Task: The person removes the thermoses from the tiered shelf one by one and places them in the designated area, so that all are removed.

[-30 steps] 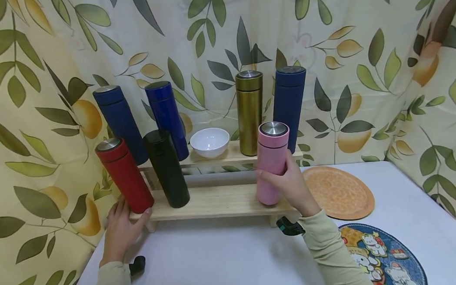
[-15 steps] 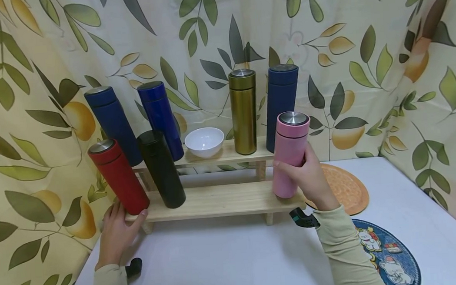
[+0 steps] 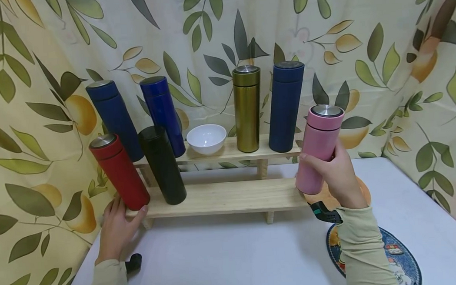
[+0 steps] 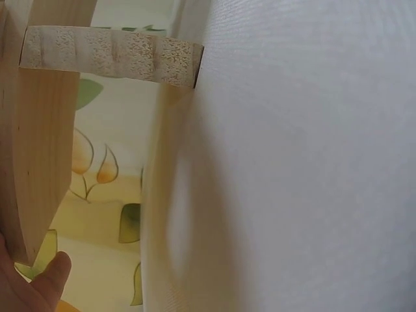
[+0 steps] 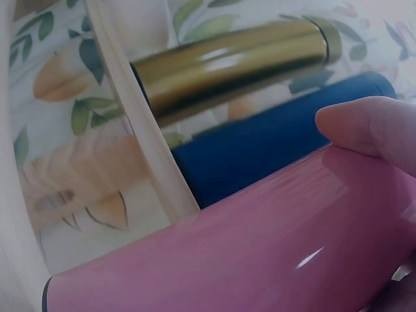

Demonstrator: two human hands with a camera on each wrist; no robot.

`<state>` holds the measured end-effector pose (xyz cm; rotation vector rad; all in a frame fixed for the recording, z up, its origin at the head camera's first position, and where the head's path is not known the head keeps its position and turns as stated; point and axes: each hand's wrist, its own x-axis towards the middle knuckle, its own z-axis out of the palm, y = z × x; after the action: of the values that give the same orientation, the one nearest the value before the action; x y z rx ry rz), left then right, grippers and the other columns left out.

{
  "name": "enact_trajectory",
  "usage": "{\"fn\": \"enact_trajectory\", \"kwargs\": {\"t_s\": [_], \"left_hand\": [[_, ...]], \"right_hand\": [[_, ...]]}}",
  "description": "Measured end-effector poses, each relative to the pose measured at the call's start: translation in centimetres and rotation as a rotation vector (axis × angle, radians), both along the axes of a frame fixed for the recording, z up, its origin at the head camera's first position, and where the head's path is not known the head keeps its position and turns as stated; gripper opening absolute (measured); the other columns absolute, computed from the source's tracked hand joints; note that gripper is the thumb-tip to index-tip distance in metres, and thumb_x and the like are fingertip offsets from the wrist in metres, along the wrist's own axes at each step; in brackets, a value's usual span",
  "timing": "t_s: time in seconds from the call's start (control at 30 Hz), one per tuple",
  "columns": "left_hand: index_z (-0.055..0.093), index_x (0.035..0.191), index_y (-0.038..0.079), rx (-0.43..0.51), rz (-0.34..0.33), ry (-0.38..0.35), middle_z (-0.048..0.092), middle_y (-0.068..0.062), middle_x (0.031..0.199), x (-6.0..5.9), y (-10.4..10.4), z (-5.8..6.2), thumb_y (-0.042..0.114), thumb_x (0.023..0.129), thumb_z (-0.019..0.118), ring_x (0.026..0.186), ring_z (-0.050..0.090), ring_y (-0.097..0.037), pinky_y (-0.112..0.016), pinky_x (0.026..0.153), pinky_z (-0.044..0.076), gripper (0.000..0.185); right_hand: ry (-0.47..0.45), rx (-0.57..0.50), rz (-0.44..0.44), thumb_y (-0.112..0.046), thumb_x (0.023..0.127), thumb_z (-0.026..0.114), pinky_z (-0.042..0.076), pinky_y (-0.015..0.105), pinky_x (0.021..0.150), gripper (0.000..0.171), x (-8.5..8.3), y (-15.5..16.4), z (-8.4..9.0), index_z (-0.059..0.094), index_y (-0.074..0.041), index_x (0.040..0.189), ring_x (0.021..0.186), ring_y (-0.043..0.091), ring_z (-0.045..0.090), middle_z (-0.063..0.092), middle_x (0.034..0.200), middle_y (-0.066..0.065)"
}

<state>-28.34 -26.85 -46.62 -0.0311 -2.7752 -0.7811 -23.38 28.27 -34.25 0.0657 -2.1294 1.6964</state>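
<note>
off the shelf (image 3: 223, 197) now, pink flask (image 3: 319, 148)

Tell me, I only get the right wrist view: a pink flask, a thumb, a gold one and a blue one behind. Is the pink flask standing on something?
Observer: No, the right hand holds the pink flask off the wooden rack, just past its right end.
Operator: What is under it?
Observer: An orange mat on the white table.
Operator: And the other hand?
Observer: The left hand rests on the rack's left end, beside a red flask.
</note>
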Motion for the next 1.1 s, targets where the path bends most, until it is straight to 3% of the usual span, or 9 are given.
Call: {"fn": "enact_trajectory", "kwargs": {"t_s": [0.3, 0.6, 0.8, 1.1], "left_hand": [[0.022, 0.168, -0.002, -0.009, 0.013, -0.021, 0.023, -0.032, 0.17, 0.1, -0.1, 0.4, 0.062, 0.101, 0.062, 0.152, 0.018, -0.057, -0.081, 0.113, 0.026, 0.101], [0.023, 0.168, -0.002, 0.001, 0.014, 0.004, 0.024, -0.03, 0.17, -0.2, -0.2, 0.2, 0.06, 0.101, 0.063, 0.152, 0.019, -0.057, -0.08, 0.113, 0.026, 0.1], [0.024, 0.168, -0.002, 0.004, 0.015, 0.032, 0.026, -0.03, 0.17, -0.3, -0.1, 0.0, 0.06, 0.101, 0.063, 0.152, 0.021, -0.056, -0.081, 0.112, 0.027, 0.098], [0.023, 0.169, 0.0, 0.005, 0.017, 0.014, 0.023, -0.029, 0.171, -0.1, 0.0, -0.3, 0.06, 0.1, 0.064, 0.152, 0.02, -0.056, -0.081, 0.112, 0.028, 0.1]], "right_hand": [[-0.005, -0.012, -0.075, -0.017, 0.098, 0.077, 0.046, 0.038, 0.094, 0.07, -0.6, 2.3, -0.5, 0.037, -0.024, 0.155, 0.121, 0.021, 0.051, 0.049, 0.139, 0.002], [0.023, -0.162, -0.071, -0.009, 0.096, 0.078, 0.044, 0.04, 0.097, 0.076, -2.4, 3.5, -1.6, 0.035, -0.025, 0.157, 0.124, 0.021, 0.05, 0.048, 0.14, 0.0], [0.009, -0.128, -0.076, -0.008, 0.095, 0.077, 0.046, 0.038, 0.094, 0.071, -4.2, 4.0, -2.7, 0.038, -0.024, 0.152, 0.119, 0.022, 0.052, 0.05, 0.135, 0.0], [-0.051, -0.095, -0.079, -0.009, 0.096, 0.076, 0.045, 0.04, 0.095, 0.076, -7.5, 5.6, -4.2, 0.03, -0.021, 0.155, 0.116, 0.018, 0.051, 0.047, 0.134, -0.003]]}}
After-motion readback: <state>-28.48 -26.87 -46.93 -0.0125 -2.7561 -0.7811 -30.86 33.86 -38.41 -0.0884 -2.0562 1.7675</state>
